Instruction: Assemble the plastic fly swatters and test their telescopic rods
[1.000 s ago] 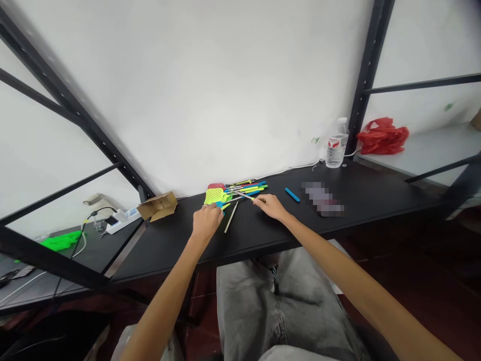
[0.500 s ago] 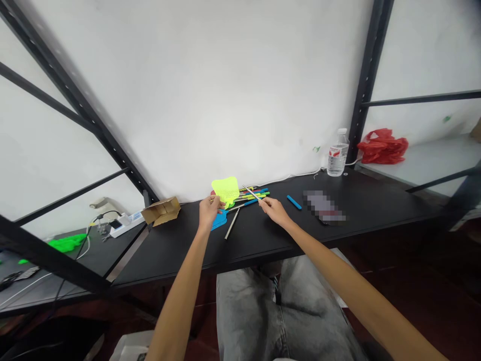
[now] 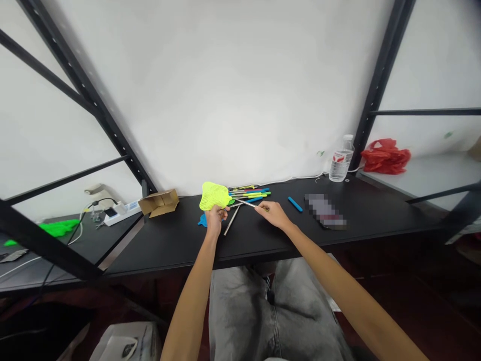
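My left hand (image 3: 215, 219) is closed on a neon-yellow fly swatter head (image 3: 214, 195), its perforated paddle tilted to the left. In my right hand (image 3: 274, 214) a thin silver metal rod (image 3: 245, 202) is pinched near its right end. The rod's far end reaches the neck of the yellow head; whether it sits inside the neck I cannot tell. Behind my hands lies a pile of swatter sticks (image 3: 259, 194) with coloured grips. A blue swatter head (image 3: 203, 220) shows partly behind my left hand, and a loose metal tube (image 3: 231, 221) rests between my hands.
On the black table (image 3: 165, 245), a blue grip (image 3: 295, 204) lies right of my right hand, beside a blurred-out flat object (image 3: 325, 211). A water bottle (image 3: 340, 159) and red plastic bag (image 3: 387, 156) are at the right. An open cardboard box (image 3: 159, 203) stands left.
The yellow swatter head has turned and tipped leftward in my left hand. The rod in my right hand has swung lower, and its tip has come to the head's neck.
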Demonstrator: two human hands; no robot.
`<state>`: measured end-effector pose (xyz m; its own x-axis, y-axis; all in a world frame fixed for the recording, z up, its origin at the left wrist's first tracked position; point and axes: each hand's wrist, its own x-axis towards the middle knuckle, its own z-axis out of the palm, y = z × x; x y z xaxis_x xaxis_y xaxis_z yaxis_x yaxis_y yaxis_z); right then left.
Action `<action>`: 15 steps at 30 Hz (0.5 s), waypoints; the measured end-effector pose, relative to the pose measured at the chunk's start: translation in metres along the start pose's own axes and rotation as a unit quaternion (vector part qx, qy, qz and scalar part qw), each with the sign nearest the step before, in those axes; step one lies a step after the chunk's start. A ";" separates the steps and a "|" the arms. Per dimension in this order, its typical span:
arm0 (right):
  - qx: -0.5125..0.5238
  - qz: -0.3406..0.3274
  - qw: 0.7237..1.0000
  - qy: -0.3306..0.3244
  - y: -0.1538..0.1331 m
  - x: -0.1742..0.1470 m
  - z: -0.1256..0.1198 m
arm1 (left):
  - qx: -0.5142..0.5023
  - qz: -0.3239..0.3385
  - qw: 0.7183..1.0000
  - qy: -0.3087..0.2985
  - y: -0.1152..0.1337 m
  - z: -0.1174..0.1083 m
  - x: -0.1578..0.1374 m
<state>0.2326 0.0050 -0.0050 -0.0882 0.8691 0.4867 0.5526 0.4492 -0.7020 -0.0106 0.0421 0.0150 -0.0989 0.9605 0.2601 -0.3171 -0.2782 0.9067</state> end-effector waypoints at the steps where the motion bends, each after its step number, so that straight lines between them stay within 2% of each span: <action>1: -0.007 -0.003 1.000 0.001 0.001 0.000 0.001 | -0.002 -0.003 1.000 0.000 -0.001 -0.001 0.000; 6: -0.030 -0.013 0.999 0.001 0.003 0.000 0.003 | -0.007 -0.032 0.999 0.000 -0.003 -0.003 0.001; 15: -0.035 -0.010 0.999 0.000 0.002 0.000 0.002 | -0.024 -0.047 0.999 -0.004 -0.001 -0.002 -0.001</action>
<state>0.2324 0.0062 -0.0071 -0.1009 0.8601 0.5001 0.6070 0.4515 -0.6540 -0.0121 0.0414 0.0127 -0.0593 0.9823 0.1779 -0.3690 -0.1872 0.9104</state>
